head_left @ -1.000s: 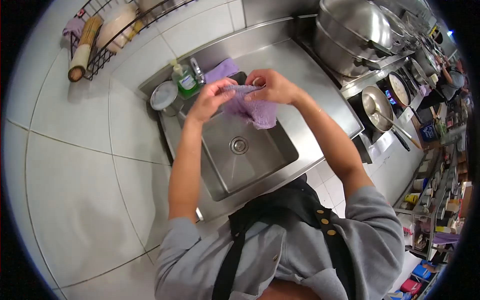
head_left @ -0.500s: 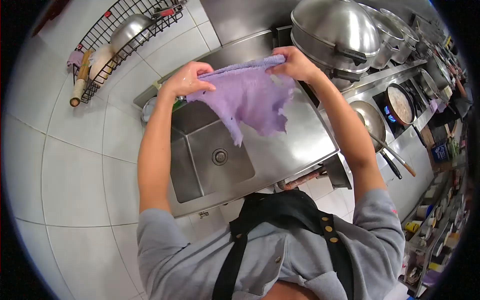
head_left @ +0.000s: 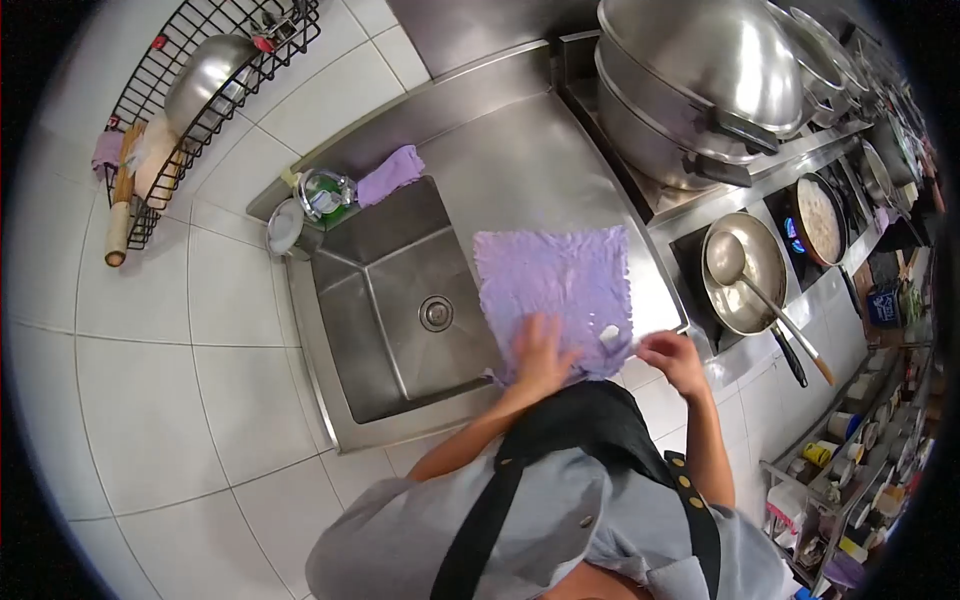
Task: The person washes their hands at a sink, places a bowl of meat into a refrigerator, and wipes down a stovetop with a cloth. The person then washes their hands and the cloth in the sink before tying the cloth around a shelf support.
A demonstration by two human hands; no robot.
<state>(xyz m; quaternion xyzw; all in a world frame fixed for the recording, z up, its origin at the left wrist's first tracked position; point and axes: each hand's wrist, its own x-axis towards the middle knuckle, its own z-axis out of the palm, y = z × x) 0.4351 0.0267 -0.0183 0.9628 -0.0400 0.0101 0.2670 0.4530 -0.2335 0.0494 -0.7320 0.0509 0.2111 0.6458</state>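
A frayed purple cloth [head_left: 555, 275] with a hole near its lower right lies spread flat on the steel counter [head_left: 490, 150], right of the sink [head_left: 350, 300]. My left hand [head_left: 540, 360] rests on its near part, fingers spread, slightly blurred. At the cloth's near right corner is my right hand [head_left: 678, 362], thumb and fingertips pinched together at the edge. A second, folded purple cloth [head_left: 390, 175] lies at the sink's back rim.
A frying pan with food [head_left: 818, 220] sits over a blue flame. Nearer, a wok [head_left: 765, 300] holds a ladle [head_left: 727, 258]. A large lidded steamer pot [head_left: 690, 90] stands behind the counter's right side. A wire rack [head_left: 150, 90] hangs at left.
The purple cloth has come down from between my raised hands and now lies flat on the counter. Both hands have moved toward my body; the left now presses on the cloth.
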